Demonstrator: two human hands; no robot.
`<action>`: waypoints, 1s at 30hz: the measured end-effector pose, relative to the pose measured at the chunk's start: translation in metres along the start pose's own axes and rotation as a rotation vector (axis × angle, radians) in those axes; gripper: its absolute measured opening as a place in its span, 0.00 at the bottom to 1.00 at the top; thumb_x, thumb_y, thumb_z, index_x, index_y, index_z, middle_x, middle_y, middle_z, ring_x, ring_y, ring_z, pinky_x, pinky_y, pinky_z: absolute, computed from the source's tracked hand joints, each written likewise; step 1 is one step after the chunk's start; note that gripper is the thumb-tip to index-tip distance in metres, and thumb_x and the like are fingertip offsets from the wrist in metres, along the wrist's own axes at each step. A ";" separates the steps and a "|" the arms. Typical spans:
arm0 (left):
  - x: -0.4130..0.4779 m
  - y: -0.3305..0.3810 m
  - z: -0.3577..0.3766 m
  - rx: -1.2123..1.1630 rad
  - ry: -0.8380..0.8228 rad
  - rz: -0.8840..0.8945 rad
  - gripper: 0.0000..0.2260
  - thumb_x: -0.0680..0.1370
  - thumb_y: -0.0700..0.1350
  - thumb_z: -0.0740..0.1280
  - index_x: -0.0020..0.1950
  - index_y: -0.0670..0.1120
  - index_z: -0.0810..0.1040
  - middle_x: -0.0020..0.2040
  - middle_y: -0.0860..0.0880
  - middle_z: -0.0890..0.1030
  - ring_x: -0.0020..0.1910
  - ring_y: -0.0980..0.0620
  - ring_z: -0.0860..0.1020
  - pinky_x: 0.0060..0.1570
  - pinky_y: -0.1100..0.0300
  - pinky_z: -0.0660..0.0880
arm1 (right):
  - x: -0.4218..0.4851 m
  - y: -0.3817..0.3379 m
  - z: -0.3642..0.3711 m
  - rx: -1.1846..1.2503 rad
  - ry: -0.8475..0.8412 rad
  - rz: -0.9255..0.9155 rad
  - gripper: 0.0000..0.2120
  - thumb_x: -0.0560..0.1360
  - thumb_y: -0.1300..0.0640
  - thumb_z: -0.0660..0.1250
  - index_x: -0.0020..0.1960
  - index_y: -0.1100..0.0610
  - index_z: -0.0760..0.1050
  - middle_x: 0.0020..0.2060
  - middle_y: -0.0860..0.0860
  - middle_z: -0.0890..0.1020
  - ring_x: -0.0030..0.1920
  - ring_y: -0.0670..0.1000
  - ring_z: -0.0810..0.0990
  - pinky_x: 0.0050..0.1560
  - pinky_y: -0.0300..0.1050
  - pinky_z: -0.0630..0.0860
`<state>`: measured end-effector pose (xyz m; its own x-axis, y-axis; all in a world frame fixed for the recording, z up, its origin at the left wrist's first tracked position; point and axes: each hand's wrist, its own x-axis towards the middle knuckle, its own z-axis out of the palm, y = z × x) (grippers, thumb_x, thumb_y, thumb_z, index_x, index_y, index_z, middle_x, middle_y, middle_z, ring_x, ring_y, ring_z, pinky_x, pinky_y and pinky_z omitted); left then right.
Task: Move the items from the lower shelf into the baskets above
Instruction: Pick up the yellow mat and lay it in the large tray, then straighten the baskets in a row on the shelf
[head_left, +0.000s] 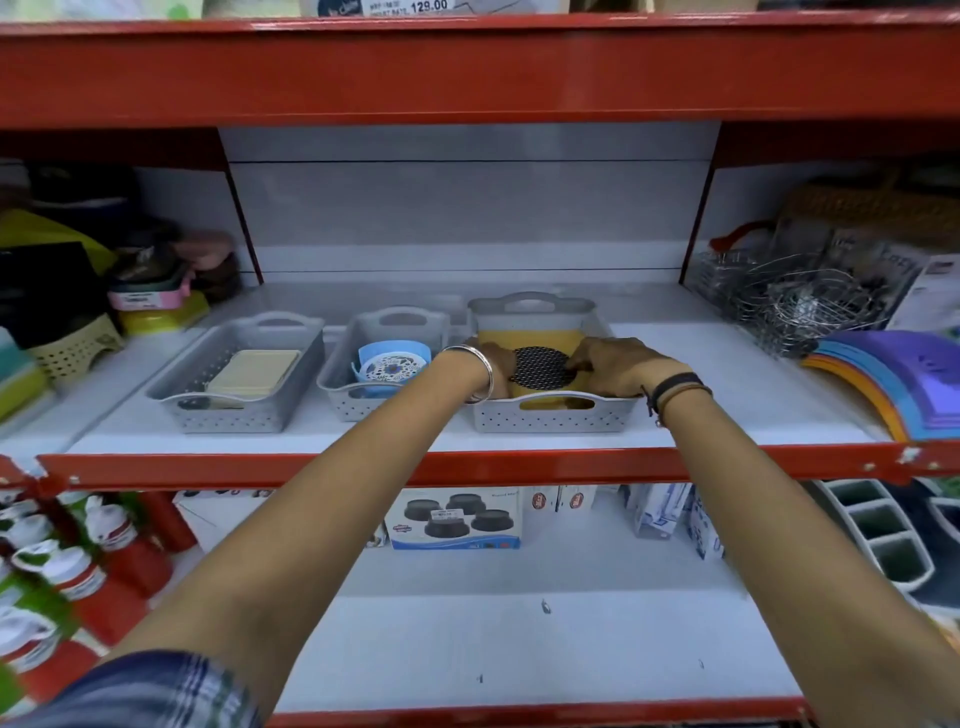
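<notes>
- The upper shelf (467, 436) runs white and wide under both forearms, with the red rail just nearer the person than the hands.
- The lower shelf (519, 623) lies below and toward the person from the hands; most of it is bare, with a box of black round stands (454, 519) and a few small cartons at the back, well below the wrists.
- Three grey baskets sit in a row. The right basket (550, 415) surrounds both hands; the middle basket (337, 382) is just left of the left wrist; the left basket (234, 410) is farther left again.
- A yellow board (530, 340) lines the right basket, showing beyond the fingers.
- The black round mesh mat (537, 368) lies flat on the yellow board, directly between the two hands, so neither hand is clearly nearer; being round, it has no long axis to line up.
- The left hand (491, 366) presses against the mat's left edge, and the right hand (613, 366) has fingertips pinched at its right edge. Both grips look narrow and closed on the mat.
- My guess is the mat is being settled in place, and letting go comes next.
</notes>
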<state>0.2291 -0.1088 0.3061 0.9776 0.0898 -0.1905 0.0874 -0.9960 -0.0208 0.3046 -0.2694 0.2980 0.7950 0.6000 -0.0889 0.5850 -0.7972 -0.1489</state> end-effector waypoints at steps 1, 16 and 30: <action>0.004 0.001 0.003 -0.001 0.040 0.005 0.14 0.77 0.43 0.60 0.60 0.42 0.76 0.57 0.39 0.81 0.55 0.40 0.79 0.51 0.57 0.74 | 0.003 0.001 0.003 -0.003 0.026 -0.010 0.25 0.73 0.40 0.64 0.66 0.49 0.72 0.68 0.51 0.74 0.66 0.58 0.72 0.70 0.50 0.64; -0.010 -0.020 0.001 -0.373 0.318 0.009 0.13 0.77 0.43 0.61 0.58 0.45 0.79 0.61 0.42 0.79 0.57 0.41 0.78 0.59 0.52 0.75 | 0.001 -0.022 0.003 0.192 0.355 -0.046 0.19 0.70 0.42 0.68 0.57 0.51 0.79 0.57 0.52 0.82 0.57 0.56 0.78 0.65 0.52 0.69; -0.023 -0.175 0.013 -0.299 0.107 -0.083 0.29 0.65 0.57 0.72 0.63 0.49 0.74 0.60 0.47 0.78 0.49 0.48 0.77 0.48 0.61 0.72 | 0.058 -0.149 0.013 0.254 0.058 -0.197 0.38 0.65 0.44 0.74 0.71 0.52 0.65 0.68 0.52 0.75 0.66 0.55 0.73 0.71 0.50 0.67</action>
<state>0.1890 0.0635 0.3016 0.9779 0.1861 -0.0956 0.2051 -0.9435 0.2604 0.2616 -0.1154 0.3025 0.6827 0.7304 0.0210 0.6756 -0.6201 -0.3989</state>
